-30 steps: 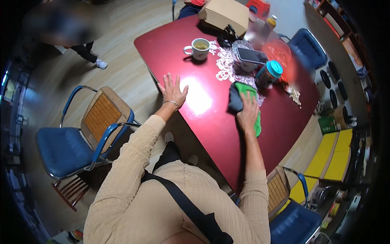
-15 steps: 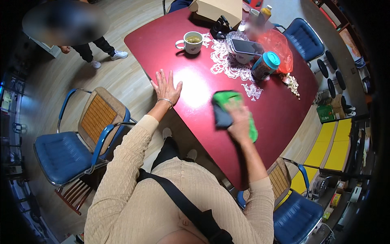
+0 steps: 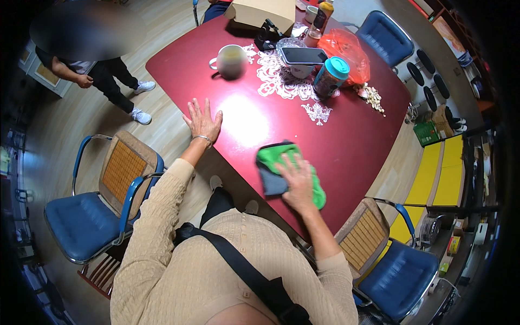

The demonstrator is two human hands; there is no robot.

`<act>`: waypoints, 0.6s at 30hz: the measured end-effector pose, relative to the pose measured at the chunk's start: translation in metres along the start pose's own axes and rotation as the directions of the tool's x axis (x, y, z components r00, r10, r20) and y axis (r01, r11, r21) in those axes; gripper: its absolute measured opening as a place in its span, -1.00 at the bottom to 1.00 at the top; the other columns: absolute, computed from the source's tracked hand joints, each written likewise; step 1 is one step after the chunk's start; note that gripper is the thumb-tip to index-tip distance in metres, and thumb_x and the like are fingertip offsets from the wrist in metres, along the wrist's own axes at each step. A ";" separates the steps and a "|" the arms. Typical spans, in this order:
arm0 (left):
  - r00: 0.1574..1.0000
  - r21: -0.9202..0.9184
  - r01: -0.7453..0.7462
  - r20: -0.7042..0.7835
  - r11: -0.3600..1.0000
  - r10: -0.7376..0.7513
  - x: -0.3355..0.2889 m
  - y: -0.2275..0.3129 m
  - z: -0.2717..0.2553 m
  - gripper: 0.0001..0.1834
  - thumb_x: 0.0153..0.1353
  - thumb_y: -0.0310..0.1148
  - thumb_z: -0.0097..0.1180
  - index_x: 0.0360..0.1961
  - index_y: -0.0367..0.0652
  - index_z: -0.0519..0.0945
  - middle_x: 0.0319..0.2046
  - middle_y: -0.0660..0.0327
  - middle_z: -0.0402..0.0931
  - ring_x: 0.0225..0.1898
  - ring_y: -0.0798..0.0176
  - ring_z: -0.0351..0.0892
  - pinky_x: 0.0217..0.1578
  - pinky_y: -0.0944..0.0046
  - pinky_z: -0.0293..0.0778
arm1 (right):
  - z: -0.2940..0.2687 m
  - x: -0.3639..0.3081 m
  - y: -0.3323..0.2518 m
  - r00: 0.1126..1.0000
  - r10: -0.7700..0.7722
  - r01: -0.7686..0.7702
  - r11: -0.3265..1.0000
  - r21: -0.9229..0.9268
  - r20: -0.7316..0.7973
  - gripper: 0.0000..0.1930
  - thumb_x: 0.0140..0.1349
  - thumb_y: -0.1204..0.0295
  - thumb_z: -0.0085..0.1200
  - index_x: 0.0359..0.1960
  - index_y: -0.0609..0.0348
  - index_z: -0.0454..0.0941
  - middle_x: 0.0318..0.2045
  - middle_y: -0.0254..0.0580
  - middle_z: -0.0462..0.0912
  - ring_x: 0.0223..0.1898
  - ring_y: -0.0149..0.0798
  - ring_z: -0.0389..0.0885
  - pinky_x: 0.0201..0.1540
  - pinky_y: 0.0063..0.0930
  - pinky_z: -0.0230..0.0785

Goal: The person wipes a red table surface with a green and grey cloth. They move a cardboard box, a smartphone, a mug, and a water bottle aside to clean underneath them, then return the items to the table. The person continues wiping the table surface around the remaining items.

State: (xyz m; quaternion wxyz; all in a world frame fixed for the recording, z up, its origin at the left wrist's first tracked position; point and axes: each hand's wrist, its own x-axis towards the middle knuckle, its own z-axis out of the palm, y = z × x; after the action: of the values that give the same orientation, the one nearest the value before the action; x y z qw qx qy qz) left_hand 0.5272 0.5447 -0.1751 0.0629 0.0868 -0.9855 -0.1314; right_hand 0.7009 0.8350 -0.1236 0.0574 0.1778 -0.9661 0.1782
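- Green and grey cloth [image 3: 271, 157] lies on the red tabletop [image 3: 355, 149], near the person's side of it, with part of it under the right hand [image 3: 299, 181].
- Right fingers are spread over the cloth rather than curled round it; whether any of its edge is pinched beneath them, I cannot tell.
- Pressure from the whole palm, not the fingertips alone, should keep the cloth flat and stop its loose edges from rolling under.
- Left hand [image 3: 205, 123] rests palm down near the table's edge, fingers wide, holding nothing. It seems a sound brace for a leaning body, best kept out of the cloth's path.
- Straight, overlapping strokes would probably leave fewer missed strips than broad arcs.
- Farther out, care seems due: the mug [image 3: 230, 62] and the blue-lidded cup [image 3: 329, 80] could be knocked by a long sweep.
- Balanced on a container, the phone [image 3: 303, 55] looks easiest to dislodge, so slower passes suit that area.
- Small pale pieces [image 3: 372, 97] lie loosely beside the red plastic bag [image 3: 349, 54]; they would likely scatter, so steering round them is wiser.
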 end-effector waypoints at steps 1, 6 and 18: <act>1.000 0.005 -0.001 -0.014 1.000 0.002 0.000 0.000 0.000 -0.22 0.24 0.17 -0.21 0.38 -0.03 0.07 0.40 -0.13 -0.26 0.43 -0.16 -0.38 0.28 -0.35 -0.40 | -0.007 -0.010 0.020 0.994 0.083 -0.082 0.997 0.008 -0.078 -0.23 -0.33 0.62 0.21 0.10 -0.17 0.45 0.28 -0.26 0.29 0.35 -0.01 0.11 0.36 0.07 -0.13; 0.999 0.036 -0.016 -0.047 0.999 0.018 0.000 0.003 0.000 -0.23 0.23 0.18 -0.21 0.37 -0.02 0.11 0.40 -0.13 -0.21 0.42 -0.18 -0.34 0.28 -0.34 -0.37 | -0.037 -0.013 0.164 0.820 0.428 -0.503 0.856 -0.120 -0.380 -0.30 -0.21 0.63 0.00 0.14 -0.07 0.41 0.30 -0.21 0.24 0.31 0.03 0.13 0.35 0.00 -0.12; 1.000 0.046 -0.015 -0.015 0.999 0.015 0.001 -0.001 0.003 -0.23 0.24 0.18 -0.23 0.37 -0.01 0.09 0.40 -0.12 -0.24 0.43 -0.15 -0.35 0.29 -0.32 -0.38 | -0.024 -0.052 0.011 0.990 0.130 -0.132 0.991 -0.032 -0.057 -0.22 -0.31 0.69 0.08 0.12 -0.16 0.43 0.29 -0.23 0.28 0.35 0.03 0.09 0.36 0.11 -0.13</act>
State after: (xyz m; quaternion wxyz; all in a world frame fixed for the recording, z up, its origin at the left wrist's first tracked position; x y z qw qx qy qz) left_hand 0.5258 0.5443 -0.1779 0.0695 0.0817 -0.9884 -0.1078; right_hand 0.7462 0.8703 -0.1141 0.0751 0.1082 -0.9768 0.1689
